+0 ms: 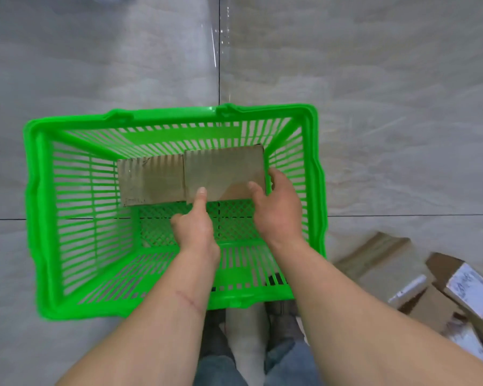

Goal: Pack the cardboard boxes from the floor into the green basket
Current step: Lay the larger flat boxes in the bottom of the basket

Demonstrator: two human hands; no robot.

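Both bare forearms are extended over the green basket, a slatted plastic crate set on the glossy grey tiled floor. Two cardboard boxes are laid side by side against its far wall. The right hand grips the right box; the left hand touches it with one extended finger. More boxes are piled on the floor at right.
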